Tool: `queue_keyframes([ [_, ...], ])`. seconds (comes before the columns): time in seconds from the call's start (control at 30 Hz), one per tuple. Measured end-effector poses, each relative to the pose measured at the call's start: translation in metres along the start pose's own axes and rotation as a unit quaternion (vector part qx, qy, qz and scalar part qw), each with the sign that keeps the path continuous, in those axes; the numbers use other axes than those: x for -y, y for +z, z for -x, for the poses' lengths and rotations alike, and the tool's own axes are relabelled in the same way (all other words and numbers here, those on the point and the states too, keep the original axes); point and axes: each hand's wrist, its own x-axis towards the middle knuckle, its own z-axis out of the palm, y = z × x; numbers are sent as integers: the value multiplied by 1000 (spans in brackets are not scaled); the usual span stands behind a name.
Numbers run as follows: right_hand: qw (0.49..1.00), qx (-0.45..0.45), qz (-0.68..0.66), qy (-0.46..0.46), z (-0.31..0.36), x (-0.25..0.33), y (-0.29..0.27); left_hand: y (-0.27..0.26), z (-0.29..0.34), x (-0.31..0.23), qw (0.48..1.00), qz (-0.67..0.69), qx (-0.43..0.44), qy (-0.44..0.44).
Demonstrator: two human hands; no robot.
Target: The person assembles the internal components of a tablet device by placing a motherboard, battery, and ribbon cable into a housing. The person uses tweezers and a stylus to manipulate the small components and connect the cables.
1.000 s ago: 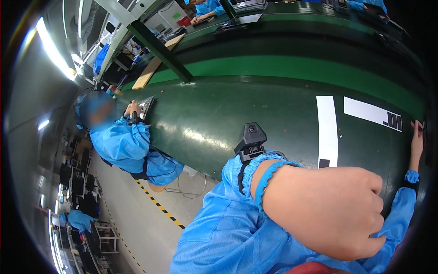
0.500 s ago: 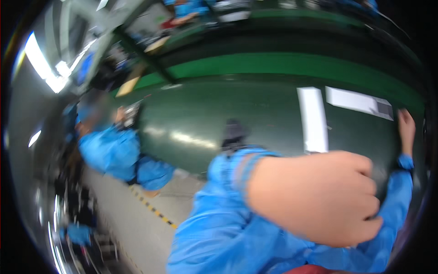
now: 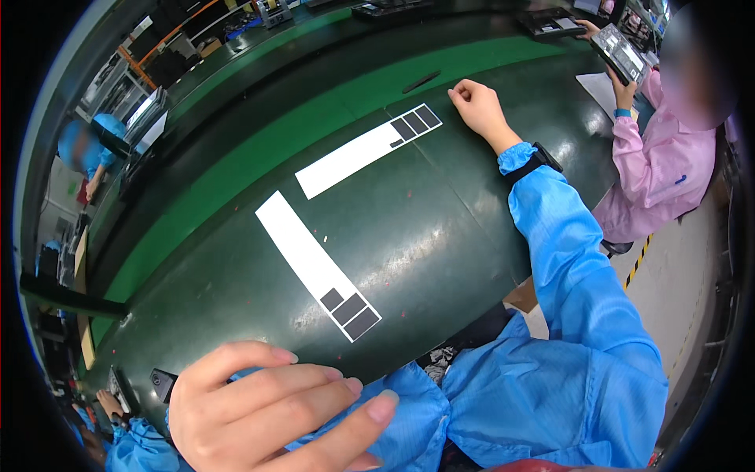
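Note:
My left hand (image 3: 267, 405) is raised close to the camera at the lower left, fingers apart and slightly bent, with nothing seen in it. Beyond it on the table lies a white strip (image 3: 295, 240) with black rectangular pieces at its near end. Farther back, a second white strip (image 3: 346, 164) bears several black rectangles toward its right end. Just right of that end is my right hand (image 3: 476, 106), its fingers curled in and thumb close to them. Whatever those fingers may hold is hidden. A thin dark tool (image 3: 421, 82) lies to the left of this hand.
The dark green table (image 3: 440, 228) curves across the view. At right, a person in pink (image 3: 661, 177) handles a flat black device (image 3: 619, 53). Others in blue work at far left and lower left. A dark post (image 3: 71, 297) stands at the left.
The view has turned to the right and sharpened. My left hand, earlier with fingers curled, now has them apart. My right hand is still beside the far strip's black-pieced end.

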Motion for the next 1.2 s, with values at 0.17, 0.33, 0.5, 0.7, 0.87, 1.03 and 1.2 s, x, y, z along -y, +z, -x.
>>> queue_keyframes([
  [0.17,975,-63,60,-203,-41,-6,38,8,1,-1,998,-7,-54,-21],
  [0.33,976,64,95,-188,-82,-31,78,12,2,13,996,-48,-72,27],
  [0.5,990,57,80,-105,-79,-15,63,9,-3,9,999,-45,-12,-8],
  [0.7,977,-165,-114,-70,-57,-15,42,11,0,4,999,-37,-15,-14],
  [0.87,948,-38,-315,30,-31,-28,14,24,2,4,995,2,-89,41],
  [1.03,966,70,-247,-18,-4,-49,-6,50,3,3,978,-40,-202,36],
  [1.2,980,85,-172,-44,4,-33,3,52,8,3,984,-46,-172,22],
])
